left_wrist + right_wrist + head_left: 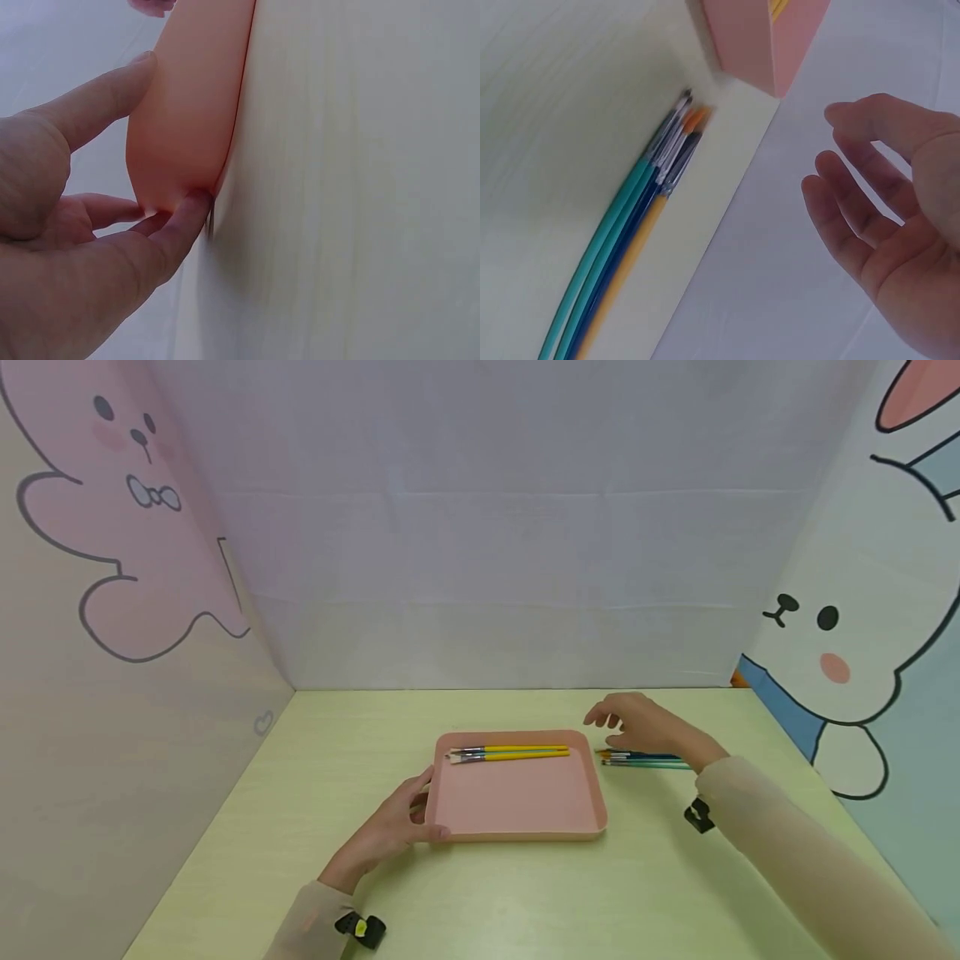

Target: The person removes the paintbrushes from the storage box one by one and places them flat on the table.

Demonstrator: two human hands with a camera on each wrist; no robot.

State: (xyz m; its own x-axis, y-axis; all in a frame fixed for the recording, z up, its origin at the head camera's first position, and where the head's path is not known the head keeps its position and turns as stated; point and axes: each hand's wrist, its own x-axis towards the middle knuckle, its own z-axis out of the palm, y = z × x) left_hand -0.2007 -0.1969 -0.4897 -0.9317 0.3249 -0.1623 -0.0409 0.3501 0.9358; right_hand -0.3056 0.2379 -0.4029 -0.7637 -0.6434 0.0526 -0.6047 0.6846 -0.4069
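Pink tray [517, 797], gripped at eight o'clock by left hand [388, 828], held paintbrushes [517, 757] at twelve; right hand [639, 723] hung released at two.

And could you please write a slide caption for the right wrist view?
The right hand, holding nothing, near paintbrushes lying beside a pink tray.

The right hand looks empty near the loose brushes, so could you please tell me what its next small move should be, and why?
I would probably lower the right hand to the loose brushes and pinch one: it holds nothing, they lie beside the tray, yellow-handled brushes lie inside it, and the left hand grips the tray.
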